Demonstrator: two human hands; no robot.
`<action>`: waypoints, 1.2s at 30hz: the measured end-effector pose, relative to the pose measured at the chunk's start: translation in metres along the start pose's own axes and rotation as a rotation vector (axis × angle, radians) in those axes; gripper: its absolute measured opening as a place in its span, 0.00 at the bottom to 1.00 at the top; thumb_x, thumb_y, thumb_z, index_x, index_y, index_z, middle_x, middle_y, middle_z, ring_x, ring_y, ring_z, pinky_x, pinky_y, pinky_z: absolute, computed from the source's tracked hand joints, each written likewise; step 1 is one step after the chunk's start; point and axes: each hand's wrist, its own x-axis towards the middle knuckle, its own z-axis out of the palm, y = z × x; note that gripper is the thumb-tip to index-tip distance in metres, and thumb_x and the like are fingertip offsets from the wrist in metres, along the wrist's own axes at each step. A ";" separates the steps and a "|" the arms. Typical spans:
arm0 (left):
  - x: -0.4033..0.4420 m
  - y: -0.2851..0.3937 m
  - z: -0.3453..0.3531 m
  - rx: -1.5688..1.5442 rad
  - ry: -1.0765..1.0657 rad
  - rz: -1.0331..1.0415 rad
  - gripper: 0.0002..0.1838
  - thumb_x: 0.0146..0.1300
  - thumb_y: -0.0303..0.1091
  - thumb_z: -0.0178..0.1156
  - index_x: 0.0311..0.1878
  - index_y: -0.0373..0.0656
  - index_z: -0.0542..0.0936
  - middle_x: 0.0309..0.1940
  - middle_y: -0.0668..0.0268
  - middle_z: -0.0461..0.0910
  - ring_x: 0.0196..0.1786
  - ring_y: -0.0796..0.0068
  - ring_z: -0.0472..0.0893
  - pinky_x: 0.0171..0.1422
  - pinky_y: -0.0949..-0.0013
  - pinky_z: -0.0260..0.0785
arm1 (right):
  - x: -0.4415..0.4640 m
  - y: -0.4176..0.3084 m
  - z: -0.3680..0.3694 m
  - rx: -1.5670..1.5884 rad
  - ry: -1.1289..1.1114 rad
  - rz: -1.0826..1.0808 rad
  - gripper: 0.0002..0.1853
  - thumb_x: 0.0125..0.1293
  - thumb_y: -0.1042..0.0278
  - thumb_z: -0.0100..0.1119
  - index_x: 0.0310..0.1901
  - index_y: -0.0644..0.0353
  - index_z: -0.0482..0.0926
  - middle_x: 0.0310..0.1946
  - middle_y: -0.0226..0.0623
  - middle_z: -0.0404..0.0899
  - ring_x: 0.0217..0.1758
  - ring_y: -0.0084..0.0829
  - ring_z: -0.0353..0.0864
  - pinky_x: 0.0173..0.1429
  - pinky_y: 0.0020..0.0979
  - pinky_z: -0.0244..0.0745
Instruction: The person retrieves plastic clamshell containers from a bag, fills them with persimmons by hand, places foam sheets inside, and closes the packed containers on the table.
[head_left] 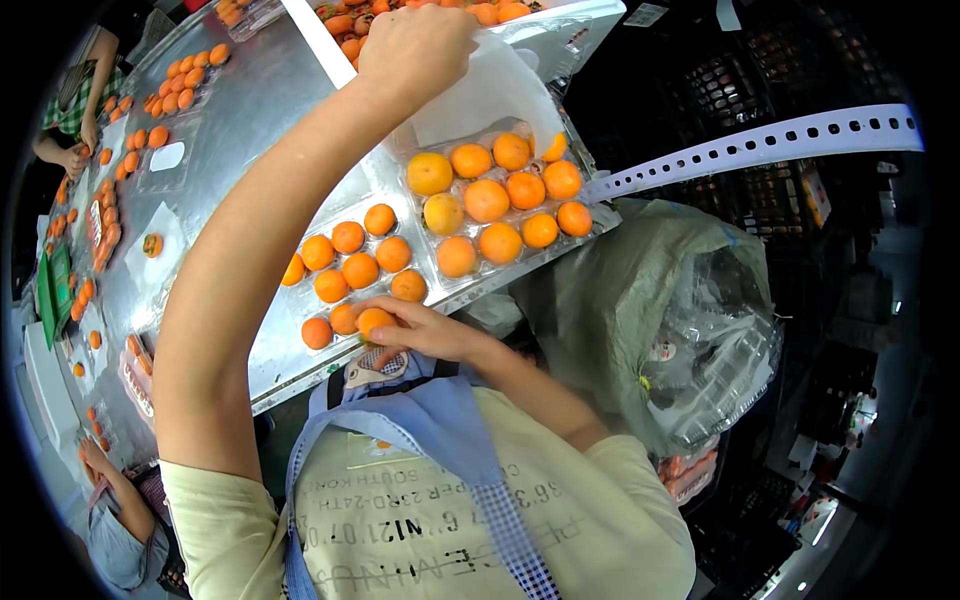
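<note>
My right hand (420, 328) is closed round a small orange persimmon (374, 321) at the table's near edge, by my apron. Several loose persimmons (360, 270) sit in rows just beyond it. My left hand (420, 45) is curled shut at the top, over the near side of a white box (590, 30) with persimmons in it; its fingertips are hidden. Below that hand, a clear plastic tray (480, 275) holds rows of persimmons in its cups. A translucent white sheet or lid (480, 95) stands behind the tray.
A grey-green sack (610, 310) of clear plastic packs hangs beside the table's right edge. A perforated pale strip (750, 155) juts out right. Other people's hands (75, 160) work along the left side, near more persimmons (185, 80) and a green tray (55, 295).
</note>
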 end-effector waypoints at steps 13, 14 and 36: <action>-0.004 -0.003 0.002 0.017 0.017 0.032 0.09 0.59 0.40 0.56 0.34 0.46 0.80 0.26 0.60 0.81 0.31 0.58 0.81 0.34 0.54 0.71 | 0.010 0.019 -0.008 -1.076 0.308 -0.137 0.23 0.63 0.57 0.56 0.53 0.61 0.66 0.40 0.51 0.73 0.44 0.47 0.77 0.49 0.38 0.71; -0.003 -0.001 -0.001 0.023 -0.008 0.026 0.09 0.58 0.40 0.56 0.33 0.47 0.80 0.26 0.60 0.81 0.31 0.58 0.81 0.33 0.54 0.71 | 0.010 0.020 -0.010 -1.057 0.343 -0.187 0.23 0.63 0.57 0.57 0.53 0.62 0.66 0.41 0.52 0.72 0.46 0.49 0.75 0.51 0.40 0.70; -0.007 -0.006 0.004 0.008 0.097 0.073 0.08 0.57 0.39 0.58 0.35 0.48 0.82 0.24 0.60 0.81 0.28 0.59 0.81 0.30 0.58 0.72 | -0.047 -0.116 -0.042 -1.234 0.699 -0.536 0.16 0.46 0.75 0.54 0.40 0.60 0.78 0.33 0.41 0.76 0.36 0.38 0.78 0.40 0.34 0.73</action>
